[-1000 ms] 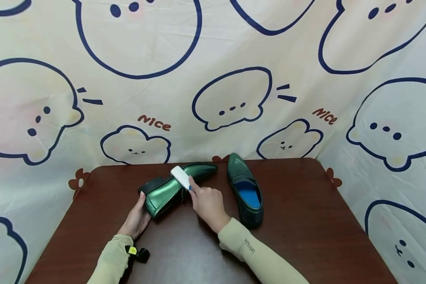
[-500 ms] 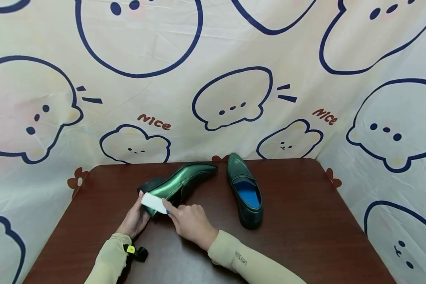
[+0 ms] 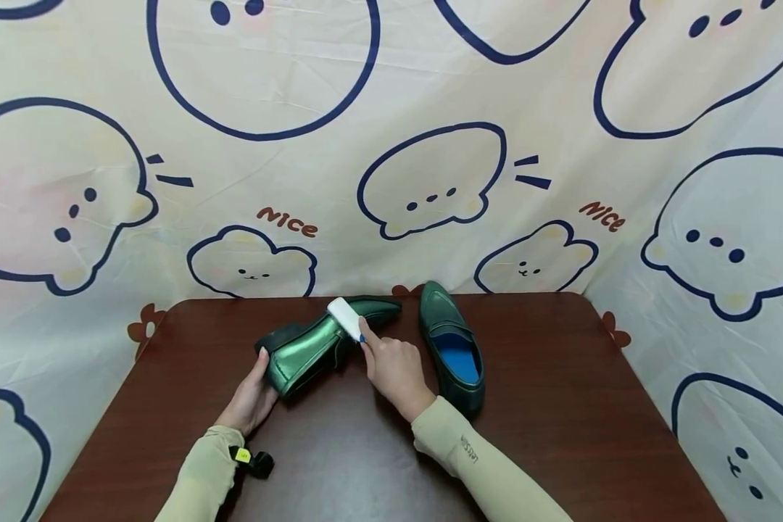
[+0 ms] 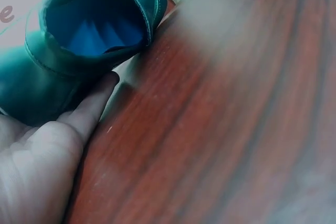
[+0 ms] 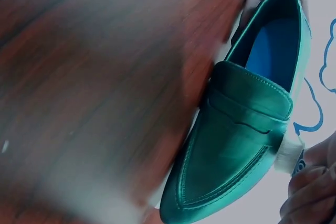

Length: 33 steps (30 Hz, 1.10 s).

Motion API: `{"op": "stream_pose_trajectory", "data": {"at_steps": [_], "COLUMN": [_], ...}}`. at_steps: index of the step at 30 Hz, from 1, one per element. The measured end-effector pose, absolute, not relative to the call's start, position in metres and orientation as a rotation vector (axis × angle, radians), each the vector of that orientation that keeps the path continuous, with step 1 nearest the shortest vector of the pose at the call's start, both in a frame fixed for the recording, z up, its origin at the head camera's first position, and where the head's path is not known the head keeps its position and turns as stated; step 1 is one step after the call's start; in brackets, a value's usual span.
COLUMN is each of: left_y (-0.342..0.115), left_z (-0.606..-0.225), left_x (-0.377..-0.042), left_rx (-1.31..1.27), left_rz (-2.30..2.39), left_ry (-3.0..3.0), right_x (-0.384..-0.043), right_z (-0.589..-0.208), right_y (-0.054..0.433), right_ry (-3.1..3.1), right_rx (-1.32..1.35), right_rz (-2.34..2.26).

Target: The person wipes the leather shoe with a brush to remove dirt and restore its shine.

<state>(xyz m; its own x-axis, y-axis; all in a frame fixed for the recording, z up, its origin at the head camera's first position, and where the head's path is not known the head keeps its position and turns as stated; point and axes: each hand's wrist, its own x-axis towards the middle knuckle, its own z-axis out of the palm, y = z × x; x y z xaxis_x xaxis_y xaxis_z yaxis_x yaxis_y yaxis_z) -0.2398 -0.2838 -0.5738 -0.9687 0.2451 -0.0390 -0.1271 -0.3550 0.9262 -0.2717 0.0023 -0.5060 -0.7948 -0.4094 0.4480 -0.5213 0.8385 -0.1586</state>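
A green loafer (image 3: 303,355) lies on its side on the table, toe pointing right. My left hand (image 3: 251,399) holds it by the heel, thumb against the heel end and fingers under the shoe. In the left wrist view, the loafer's blue-lined opening (image 4: 100,38) faces the camera above my fingers (image 4: 89,108). My right hand (image 3: 398,373) grips a small white brush (image 3: 344,319) with a blue part near my fingers. The brush head overlaps the loafer's upper side, forward of the middle. From the right wrist, pale bristles (image 5: 287,153) show right at the shoe's side.
The matching green loafer (image 3: 444,319) stands upright to the right, its blue insole visible, close to my right forearm. The brown wooden table (image 3: 561,406) ends at the back against a cartoon-printed curtain (image 3: 424,87). A black strap device (image 3: 257,464) sits on my left wrist.
The brush first slid from the loafer's mid side back to the heel, then forward again toward the toe with my right hand. My left hand and the shoe stay nearly still.
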Motion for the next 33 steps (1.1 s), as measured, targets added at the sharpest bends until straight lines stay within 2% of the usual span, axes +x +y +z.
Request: {"op": "stream_pose_trajectory", "data": {"at_steps": [6,15,19,27,33], "left_y": [-0.286,-0.283,-0.28,-0.281,-0.28], "left_z": [-0.573,-0.569,-0.568,-0.569,-0.572], "left_x": [-0.235,-0.234,-0.235,-0.239,-0.236], "left_rx": [0.124,0.004,-0.031,0.025,0.007], "left_rz": [2.361,2.329,2.306,2.272,2.307], "left_ry": [1.719,1.811,1.83,1.84,1.853], "right_x": [-0.263,-0.243,-0.25,-0.274,-0.266], "right_z": [-0.499,-0.502,-0.505,-0.502,-0.499], "right_y": [-0.001,-0.023,-0.018,0.011,0.004], "right_ry": [-2.67,-2.606,-2.598,-2.633,-2.627], "right_rx": [0.724,1.064,1.019,0.704,0.784], "right_rz": [0.49,0.476,0.469,0.39,0.422]}}
